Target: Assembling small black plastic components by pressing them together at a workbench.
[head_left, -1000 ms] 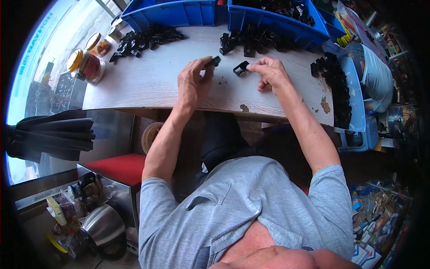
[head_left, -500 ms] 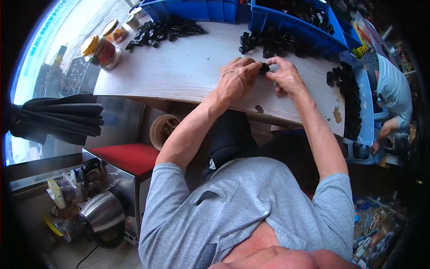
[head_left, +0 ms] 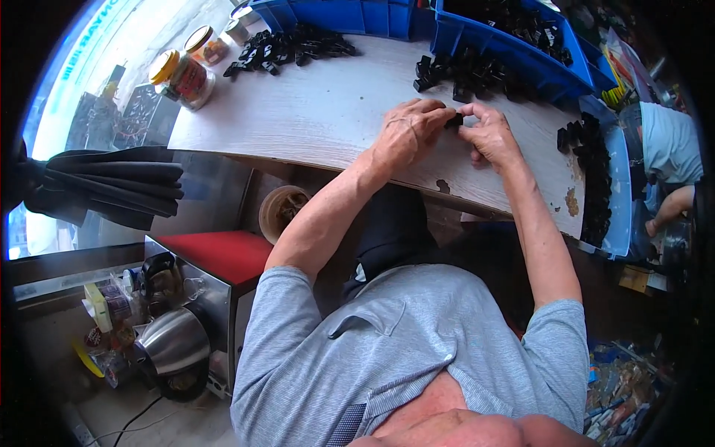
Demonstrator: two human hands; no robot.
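Observation:
A small black plastic part (head_left: 453, 121) is pinched between my two hands above the front half of the table. My left hand (head_left: 410, 134) grips it from the left, fingers bent and back of the hand up. From the other side, my right hand (head_left: 488, 136) holds it between thumb and forefinger, the other fingers curled. The part's finer shape is hidden by my fingers. Just beyond my hands a heap of similar black parts (head_left: 477, 74) lies against a blue crate (head_left: 514, 63). Another heap of black parts (head_left: 290, 48) is at the far left.
A second blue crate (head_left: 342, 18) stands at the back. Jars with lids (head_left: 183, 80) are at the table's left end. On the right, black parts (head_left: 596, 179) line a light-blue tray (head_left: 618, 194). Another person (head_left: 674, 149) is beyond it. A bucket (head_left: 279, 212) sits below the table.
The whole view has shifted slightly, so the table appears farther right. My hands still hold the black part together. The other person's arm at the right has moved.

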